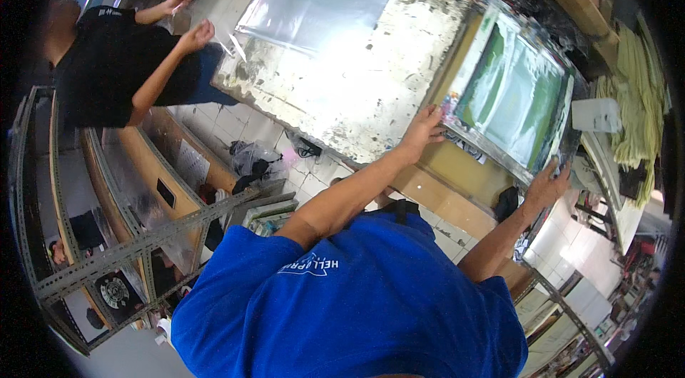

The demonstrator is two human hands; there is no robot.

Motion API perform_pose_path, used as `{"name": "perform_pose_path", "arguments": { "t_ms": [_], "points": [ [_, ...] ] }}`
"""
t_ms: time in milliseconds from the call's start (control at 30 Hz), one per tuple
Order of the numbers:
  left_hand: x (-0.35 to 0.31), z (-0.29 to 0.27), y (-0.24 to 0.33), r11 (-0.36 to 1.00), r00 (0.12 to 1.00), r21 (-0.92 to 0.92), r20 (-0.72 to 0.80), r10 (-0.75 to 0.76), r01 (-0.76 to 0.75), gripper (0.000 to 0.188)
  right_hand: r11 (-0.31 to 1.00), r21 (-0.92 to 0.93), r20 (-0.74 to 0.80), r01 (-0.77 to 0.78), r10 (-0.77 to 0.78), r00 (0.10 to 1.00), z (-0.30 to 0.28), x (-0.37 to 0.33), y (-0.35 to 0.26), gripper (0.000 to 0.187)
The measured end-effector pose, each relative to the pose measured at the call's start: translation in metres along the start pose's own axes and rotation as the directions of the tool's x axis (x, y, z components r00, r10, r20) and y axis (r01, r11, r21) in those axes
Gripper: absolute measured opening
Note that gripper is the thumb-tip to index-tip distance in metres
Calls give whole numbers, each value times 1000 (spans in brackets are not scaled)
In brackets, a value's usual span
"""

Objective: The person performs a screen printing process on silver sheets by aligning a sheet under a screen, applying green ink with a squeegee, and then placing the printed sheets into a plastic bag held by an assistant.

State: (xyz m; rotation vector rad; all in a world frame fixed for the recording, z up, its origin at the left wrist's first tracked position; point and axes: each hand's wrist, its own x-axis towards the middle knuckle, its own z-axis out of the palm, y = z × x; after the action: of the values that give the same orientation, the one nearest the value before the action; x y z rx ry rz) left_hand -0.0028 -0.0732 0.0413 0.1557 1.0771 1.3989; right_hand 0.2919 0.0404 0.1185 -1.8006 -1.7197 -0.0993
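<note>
A screen-printing frame [467, 82] with green mesh and streaks of white ink lies tilted at the right. My left hand [424, 134] is closed on its near left corner, with fingers curled at the rim. At its near right corner my right hand [548, 187] grips the edge, fingers partly out of sight behind it. Beneath the frame shows a yellowish board [449, 164]. To the left of the frame, a clear plastic sheet [325, 11] lies on the paint-stained white table [357, 103].
At the left, a co-worker in a black shirt [107, 64] holds a clear sheet by the table. A metal rack [143, 257] with wooden boards stands at lower left. A translucent container [596, 115] and yellowish cloths [628, 93] are at the right. Bags lie on the tiled floor [214, 125].
</note>
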Motion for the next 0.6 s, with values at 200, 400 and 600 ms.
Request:
{"name": "perform_pose_path", "arguments": {
  "t_ms": [200,400,600],
  "points": [
    [-21,-94,52,927,862,283,-374,343,-246,59,737,672,374,75,-425,825,78,-44,-203,44],
    [-22,-204,157,961,633,47,-744,215,-271,82,734,621,460,276,-626,629,195,-48,-363,51],
    [-13,-249,212,900,714,-183,-678,176,-396,87,749,341,498,567,-656,567,338,30,-458,63]
  ]
}}
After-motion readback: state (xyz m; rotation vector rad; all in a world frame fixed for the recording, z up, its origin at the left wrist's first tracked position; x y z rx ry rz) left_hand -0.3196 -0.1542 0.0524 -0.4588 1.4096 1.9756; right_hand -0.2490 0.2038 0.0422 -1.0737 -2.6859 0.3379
